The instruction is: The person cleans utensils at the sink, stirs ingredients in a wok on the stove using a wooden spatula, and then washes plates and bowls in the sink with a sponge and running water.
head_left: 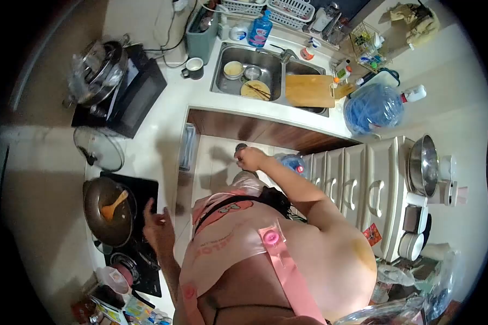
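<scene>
My left hand (158,230) is over the right edge of the black stove top (146,189), its index finger stretched out and other fingers loosely bent. I see nothing held in it. To its left is a dark wok (95,214), with a wooden spatula (114,206) lying inside. My right hand (249,158) is in front of my body, above the floor. Its fingers are closed around a small dark object (241,147) with a rounded top. The rest of that object is hidden by the hand, so its kind does not show.
A glass lid (100,151) lies on the counter beyond the wok. The sink (219,81) holds bowls and chopsticks, with a cutting board (309,90) across its right side. A drawer cabinet (358,179) and a large water bottle (374,108) stand on the right.
</scene>
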`<state>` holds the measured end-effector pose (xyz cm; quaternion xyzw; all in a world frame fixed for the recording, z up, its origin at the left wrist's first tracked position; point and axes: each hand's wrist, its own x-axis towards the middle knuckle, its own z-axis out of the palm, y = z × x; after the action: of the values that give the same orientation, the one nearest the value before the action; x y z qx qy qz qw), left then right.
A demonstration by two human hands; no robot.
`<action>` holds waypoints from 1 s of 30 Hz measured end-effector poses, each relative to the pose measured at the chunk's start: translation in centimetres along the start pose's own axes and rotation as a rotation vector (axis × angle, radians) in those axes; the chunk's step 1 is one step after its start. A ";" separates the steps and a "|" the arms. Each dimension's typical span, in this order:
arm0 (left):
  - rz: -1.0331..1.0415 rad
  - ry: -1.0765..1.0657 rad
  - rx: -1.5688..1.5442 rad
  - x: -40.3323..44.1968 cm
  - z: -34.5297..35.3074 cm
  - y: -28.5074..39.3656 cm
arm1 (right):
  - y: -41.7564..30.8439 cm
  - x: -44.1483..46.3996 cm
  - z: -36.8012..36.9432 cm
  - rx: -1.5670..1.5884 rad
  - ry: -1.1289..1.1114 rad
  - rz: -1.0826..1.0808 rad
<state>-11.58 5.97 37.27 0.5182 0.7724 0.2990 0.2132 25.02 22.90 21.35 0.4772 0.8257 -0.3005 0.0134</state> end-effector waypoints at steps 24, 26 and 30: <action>-0.110 -0.494 0.119 23.5 31.0 20.7 | 43.0 25.4 -7.0 -0.090 -0.356 0.618; -0.083 -0.530 0.064 24.4 31.7 20.7 | 42.6 25.2 -8.2 -0.027 -0.362 0.608; -0.059 -0.665 -0.120 27.7 34.6 21.0 | 41.8 25.3 -10.3 0.269 -0.207 0.522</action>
<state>14.34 46.00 25.80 0.5514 0.6562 0.1524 0.4921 47.21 63.10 1.77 0.6373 0.6224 -0.4406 0.1109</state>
